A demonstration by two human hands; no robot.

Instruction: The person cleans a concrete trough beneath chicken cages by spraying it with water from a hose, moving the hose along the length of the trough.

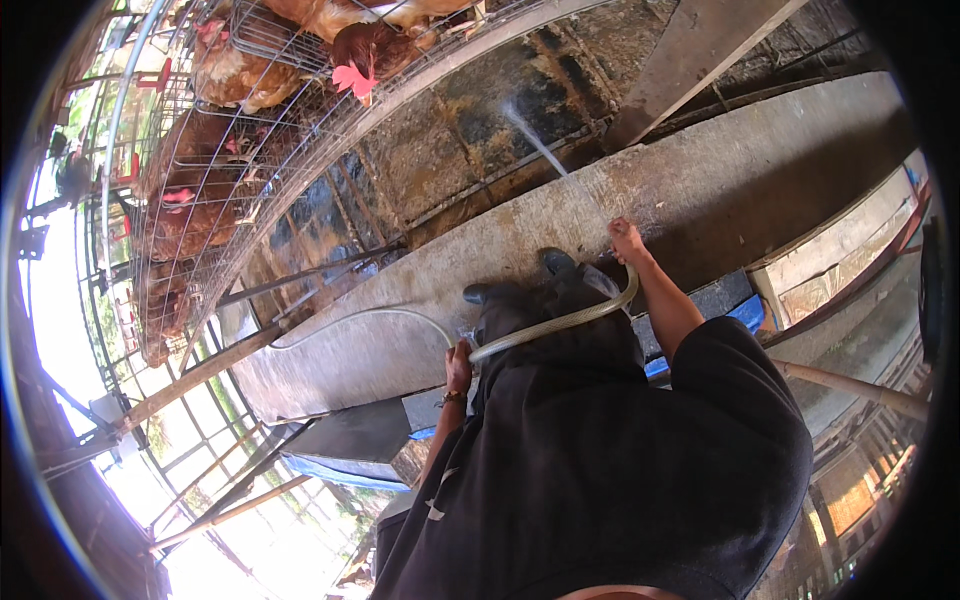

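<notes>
A pale, braided garden hose [559, 325] curves across the front of my dark trousers. My right hand [625, 241] is shut on its outlet end, which the fingers hide. Lower down and to the left, my left hand [458, 367] grips the same hose, with a bracelet at the wrist. From my right hand a jet of water [546, 151] shoots over the edge of the concrete walkway [517, 232]. It strikes the wet, dirt-caked floor [495, 124] under the cages. The rest of the hose trails along the walkway to the left.
Brown hens stand in wire cages [247, 150] at upper left. A wooden post [690, 67] slants down near the spray, and a wooden beam [199, 375] crosses at left. Behind my feet are dark boxes with blue edging [345, 469]. A bamboo pole [855, 388] juts out at right.
</notes>
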